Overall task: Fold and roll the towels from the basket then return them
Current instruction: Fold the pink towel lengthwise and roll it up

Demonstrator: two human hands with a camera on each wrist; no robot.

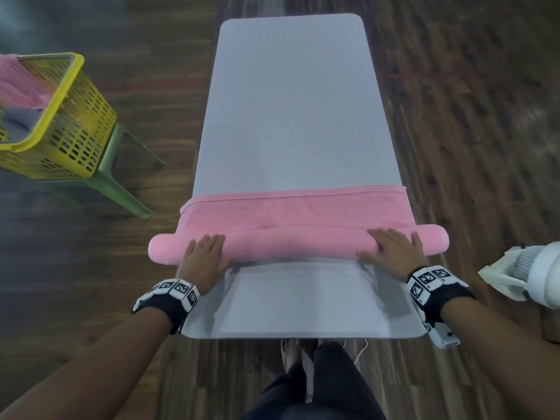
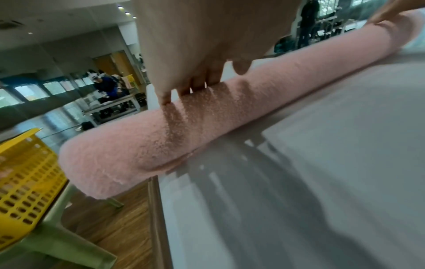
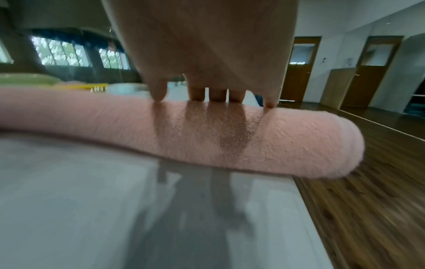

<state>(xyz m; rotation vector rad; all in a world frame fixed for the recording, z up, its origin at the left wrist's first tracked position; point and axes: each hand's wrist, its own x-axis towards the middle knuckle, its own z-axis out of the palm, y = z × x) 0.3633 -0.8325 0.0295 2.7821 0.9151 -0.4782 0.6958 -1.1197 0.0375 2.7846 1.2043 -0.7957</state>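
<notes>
A pink towel (image 1: 297,242) lies across the near part of the white table (image 1: 291,116), partly rolled into a long tube. Both tube ends overhang the table's side edges, and a flat strip stays unrolled beyond the roll. My left hand (image 1: 203,256) presses flat on the roll's left part, fingers straight. My right hand (image 1: 392,248) presses flat on the right part. The left wrist view has the left fingers (image 2: 195,85) resting on the fuzzy roll (image 2: 161,138). In the right wrist view the right fingers (image 3: 216,94) rest atop the roll (image 3: 207,134).
A yellow perforated basket (image 1: 72,122) holding another pink towel (image 1: 18,83) sits on a green stool (image 1: 118,177) left of the table. A white fan (image 1: 533,274) stands at the right. Wood floor surrounds the table; my legs are at its near edge.
</notes>
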